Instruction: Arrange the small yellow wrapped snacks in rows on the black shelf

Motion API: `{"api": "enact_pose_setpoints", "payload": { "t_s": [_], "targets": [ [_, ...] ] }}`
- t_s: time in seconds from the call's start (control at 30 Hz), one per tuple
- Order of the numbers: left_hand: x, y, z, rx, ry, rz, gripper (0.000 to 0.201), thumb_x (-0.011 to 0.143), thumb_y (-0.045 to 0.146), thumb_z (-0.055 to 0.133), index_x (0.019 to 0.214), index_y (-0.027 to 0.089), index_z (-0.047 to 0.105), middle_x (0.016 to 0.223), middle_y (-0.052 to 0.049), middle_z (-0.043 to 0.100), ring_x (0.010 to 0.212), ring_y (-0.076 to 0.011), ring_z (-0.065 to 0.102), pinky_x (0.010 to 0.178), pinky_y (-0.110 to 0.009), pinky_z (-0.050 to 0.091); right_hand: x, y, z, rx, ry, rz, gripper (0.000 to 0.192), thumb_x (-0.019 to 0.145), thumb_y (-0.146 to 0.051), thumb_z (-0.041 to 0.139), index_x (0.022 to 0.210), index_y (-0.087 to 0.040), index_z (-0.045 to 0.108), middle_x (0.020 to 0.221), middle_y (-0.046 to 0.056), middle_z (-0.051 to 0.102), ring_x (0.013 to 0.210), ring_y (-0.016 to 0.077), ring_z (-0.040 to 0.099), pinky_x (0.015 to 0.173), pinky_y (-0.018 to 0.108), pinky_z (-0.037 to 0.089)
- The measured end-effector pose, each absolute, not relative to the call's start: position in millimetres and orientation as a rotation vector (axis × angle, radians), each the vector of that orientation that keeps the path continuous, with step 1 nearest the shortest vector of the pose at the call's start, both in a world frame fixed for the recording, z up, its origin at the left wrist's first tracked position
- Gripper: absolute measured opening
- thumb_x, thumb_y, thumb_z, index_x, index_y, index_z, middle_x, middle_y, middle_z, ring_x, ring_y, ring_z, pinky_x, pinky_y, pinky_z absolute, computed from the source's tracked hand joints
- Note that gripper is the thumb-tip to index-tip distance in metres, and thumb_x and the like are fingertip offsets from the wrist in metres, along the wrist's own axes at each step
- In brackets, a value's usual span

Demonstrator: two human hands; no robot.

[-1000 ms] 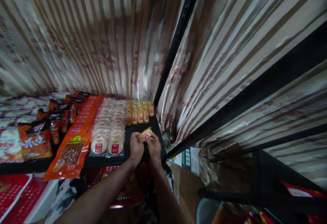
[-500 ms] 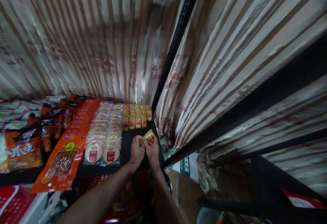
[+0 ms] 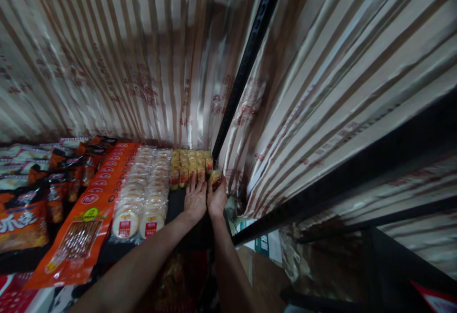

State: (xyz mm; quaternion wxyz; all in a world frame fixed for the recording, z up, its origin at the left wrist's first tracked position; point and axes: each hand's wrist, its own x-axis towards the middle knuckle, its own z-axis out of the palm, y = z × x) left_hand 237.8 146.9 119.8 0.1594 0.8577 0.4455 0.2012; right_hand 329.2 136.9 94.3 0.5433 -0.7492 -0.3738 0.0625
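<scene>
1. The right hand (image 3: 216,201), just below the centre of the frame, grips a small yellow packet (image 3: 214,178) between thumb and fingers.
2. That packet is at the right front corner of the rows of yellow packets (image 3: 192,161), near the foot of a black post (image 3: 247,60).
3. The left hand (image 3: 195,201), just beside the right, is open, its fingers stretched forward onto the front packets of those rows.
4. Left of the rows, clear-wrapped round crackers (image 3: 153,223) stand in two columns on the dark shelf (image 3: 175,203).
5. Farther left lie overlapping orange packs (image 3: 80,241), then orange-and-black bags (image 3: 23,220) at the lower left.
6. A striped curtain (image 3: 107,41) fills the upper frame.
</scene>
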Motion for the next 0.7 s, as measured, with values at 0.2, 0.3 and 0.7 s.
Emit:
{"api": "enact_pose_setpoints", "payload": {
  "t_s": [0.2,0.3,0.7],
  "targets": [
    [246.2,159.8,118.0,2.535,1.329,0.426,0.05,0.088,0.013,0.032,0.136,0.016,0.042,0.148,-0.006,0.031,0.14,-0.0291,0.013,0.112,-0.05,0.021,336.6,158.7,90.6,-1.807,-0.981,0.081,0.055,0.08,-0.028,0.048,0.131,-0.008,0.041,0.123,0.021,0.055,0.111,0.0294,0.054,0.094,0.044,0.04],
    [243.4,162.8,115.1,2.542,1.346,0.374,0.054,0.087,0.011,0.032,0.139,0.017,0.037,0.149,-0.006,0.03,0.14,-0.029,0.014,0.112,-0.05,0.021,336.8,165.2,89.2,-1.833,-0.989,0.085,0.055,0.081,-0.026,0.046,0.133,-0.011,0.039,0.122,0.019,0.056,0.109,0.0286,0.055,0.093,0.043,0.041],
    [235.1,164.9,108.3,2.554,1.339,0.359,0.059,0.081,0.006,0.034,0.139,0.016,0.037,0.149,-0.004,0.029,0.14,-0.0261,0.014,0.113,-0.047,0.019,343.3,179.6,72.3,-1.832,-0.979,0.118,0.036,0.078,-0.024,0.049,0.112,-0.016,0.052,0.1,0.011,0.062,0.092,0.0232,0.058,0.084,0.036,0.044]
  ]
}}
